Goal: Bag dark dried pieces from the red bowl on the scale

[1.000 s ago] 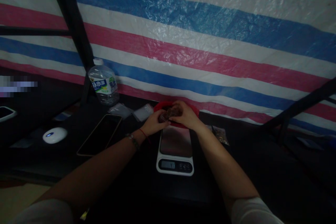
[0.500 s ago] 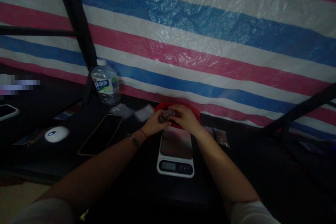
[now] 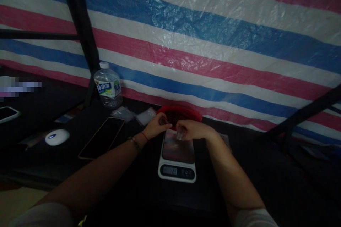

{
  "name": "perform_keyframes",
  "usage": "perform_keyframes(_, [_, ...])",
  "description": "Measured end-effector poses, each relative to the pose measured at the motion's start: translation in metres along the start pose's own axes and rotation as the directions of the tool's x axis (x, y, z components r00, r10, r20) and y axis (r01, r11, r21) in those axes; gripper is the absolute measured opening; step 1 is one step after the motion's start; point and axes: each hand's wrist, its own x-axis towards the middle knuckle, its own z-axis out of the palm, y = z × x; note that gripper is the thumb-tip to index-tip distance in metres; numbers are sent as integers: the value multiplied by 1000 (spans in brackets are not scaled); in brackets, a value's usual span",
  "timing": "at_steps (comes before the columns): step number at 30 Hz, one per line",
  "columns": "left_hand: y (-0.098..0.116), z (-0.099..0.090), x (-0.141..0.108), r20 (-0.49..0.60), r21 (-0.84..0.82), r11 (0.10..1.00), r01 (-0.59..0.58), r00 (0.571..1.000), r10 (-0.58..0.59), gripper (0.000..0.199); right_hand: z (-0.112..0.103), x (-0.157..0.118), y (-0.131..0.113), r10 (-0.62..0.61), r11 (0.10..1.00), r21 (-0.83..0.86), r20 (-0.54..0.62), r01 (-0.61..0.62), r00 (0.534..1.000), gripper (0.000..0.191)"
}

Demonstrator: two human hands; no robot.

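Note:
My left hand (image 3: 155, 126) is at the near left rim of a red tray (image 3: 195, 114) that holds a heap of small dark brown pieces (image 3: 173, 115). Its fingers curl around something small, dark and glossy, too dim to name. Over the far part of a kitchen scale (image 3: 178, 168) is my right hand (image 3: 194, 129), bent down at the wrist. Pinched in its fingers is a small see-through plastic thing (image 3: 181, 133), whose kind I cannot make out. The scale's display is lit, and its plate shows below the hand.
Left of the tray lie clear plastic bags (image 3: 146, 116), a dark phone (image 3: 103, 138) and a white rounded device (image 3: 57, 137). Behind them stands a big clear bottle (image 3: 108, 87). A small filled bag (image 3: 225, 140) lies partly behind my right forearm. Striped plastic sheeting (image 3: 199, 49) closes off the back.
My hands have come apart from the brownish thing they held together over the tray. The right hand has moved toward me, over the scale plate. The left hand has stayed nearly in place.

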Motion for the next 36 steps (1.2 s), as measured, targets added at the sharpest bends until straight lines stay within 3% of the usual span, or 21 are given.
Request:
perform_keyframes(3, [-5,0,2,-15,-8,1000,-13,1000,13,37,4,-1,-4,37,998,-47,119,-32,992,44])
perform_keyframes(5, [-9,0,3,-28,-14,999,-32,999,32,37,2,-3,-8,3,999,-37,111,1,994,58])
perform_keyframes(8, [-14,1,3,-15,-41,997,-64,998,63,36,-5,-6,-16,-92,993,62,-69,96,993,62])
perform_keyframes(11, [-16,3,3,23,-83,993,-83,996,85,34,-5,-3,-27,-106,978,142,-305,155,946,37])
perform_keyframes(14, [-16,5,2,38,-91,990,-111,993,115,40,6,8,-38,-152,979,72,-382,193,912,23])
perform_keyframes(17, [-13,5,1,22,-68,991,-114,993,115,54,21,20,-46,-198,976,3,-384,216,902,14])
perform_keyframes(22, [-5,2,0,26,-30,992,-123,992,124,73,34,32,-47,-146,989,-57,-400,134,905,9])
perform_keyframes(30, [-3,4,-1,29,0,995,-96,995,96,63,35,36,-44,-131,983,-169,-352,74,927,9])
perform_keyframes(34, [-8,6,-1,-1,-3,995,-95,995,95,60,37,36,-47,-133,981,-176,-324,79,937,29])
perform_keyframes(36, [-10,6,-1,-26,13,996,-88,996,88,60,40,37,-48,-105,981,-187,-326,45,940,25])
